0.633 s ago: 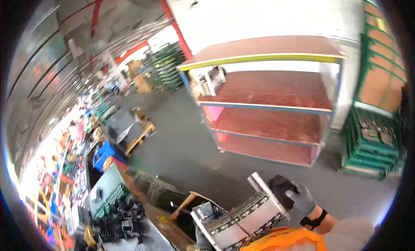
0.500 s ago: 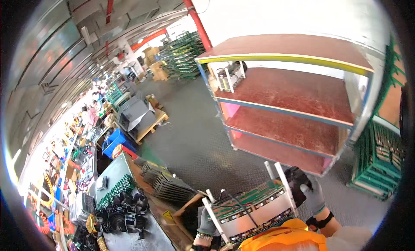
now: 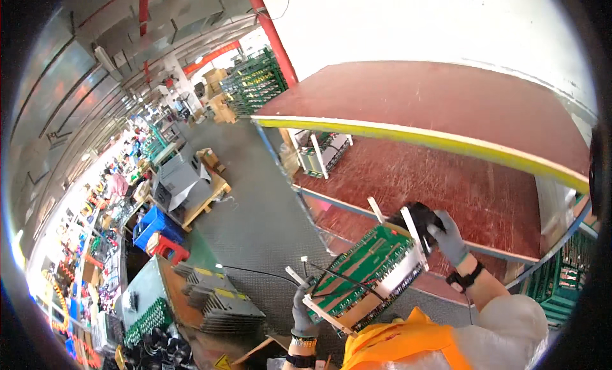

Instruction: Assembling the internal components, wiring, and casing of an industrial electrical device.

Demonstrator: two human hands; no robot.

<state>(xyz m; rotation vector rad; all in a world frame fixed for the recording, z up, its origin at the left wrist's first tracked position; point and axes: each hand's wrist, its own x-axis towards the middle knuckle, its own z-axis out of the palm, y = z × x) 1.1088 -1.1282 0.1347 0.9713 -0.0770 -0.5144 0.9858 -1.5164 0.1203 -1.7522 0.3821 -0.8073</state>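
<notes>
Person in orange vest holds a green circuit board assy (image 3: 366, 268) w/ metal frame rails, both hands gloved. Left hand (image 3: 305, 309) is curled round the rail at the near-left end of the board, fingers wrapped on it. Right hand (image 3: 446, 236) is closed on the far-right end, by a black block on the frame. Board is in the air, tilted, its far end level w/ the front edge of the rack's middle shelf (image 3: 459, 191), not resting on it as far as I can tell. Black cable (image 3: 268, 272) trails off the board to the left. Another similar unit (image 3: 322, 154) already sits at the back-left corner of that shelf. Judging by this: pickup and carry done, unit not yet set down; sliding it onto the shelf and letting go look left to do. Top shelf (image 3: 440, 108) is bare wood. Stacked grey units (image 3: 220, 300) on the floor, lower left.
</notes>
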